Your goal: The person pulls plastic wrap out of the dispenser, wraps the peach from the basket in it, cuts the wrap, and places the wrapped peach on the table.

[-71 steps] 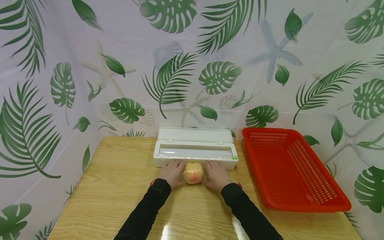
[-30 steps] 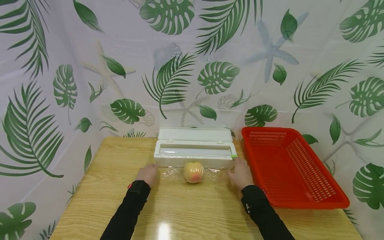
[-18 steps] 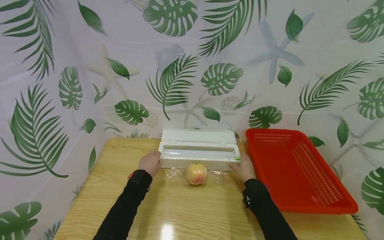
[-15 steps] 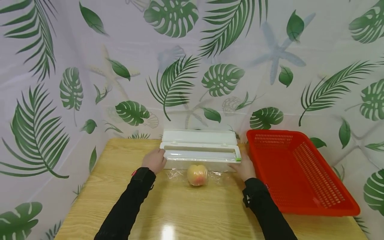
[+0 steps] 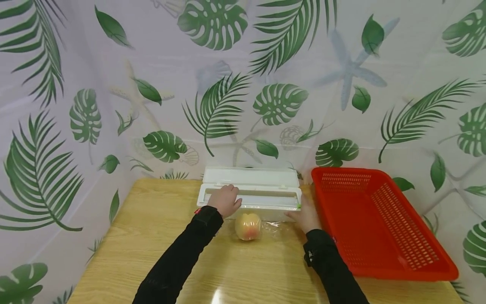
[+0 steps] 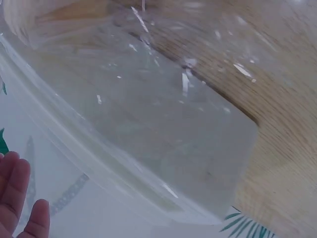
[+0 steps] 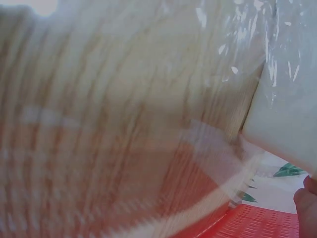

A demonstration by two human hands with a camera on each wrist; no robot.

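A peach [image 5: 248,226] under clear cling film sits on the table against the front of a white cling film dispenser [image 5: 273,214]. The dispenser's lid [image 5: 250,176] is raised, and a white roll shows in its slot. My left hand [image 5: 226,201] hovers over the left half of the dispenser, fingers loosely extended and holding nothing. In the left wrist view the left fingers [image 6: 15,193] stand apart from the dispenser. My right hand [image 5: 306,214] grips the dispenser's right end, thumb at the front face, other fingers round the side and partly hidden.
A red plastic basket [image 5: 360,270] stands at the right, close beside my right hand. Loose cling film [image 5: 275,228] spreads on the wooden table [image 5: 159,236] beside the peach. A leaf-patterned cloth [image 5: 228,109] hangs directly behind the table.
The hands moved from beside the peach outward to the dispenser's ends. My left hand then left the left end and moved right, over the slot. The right hand stays at the right end.
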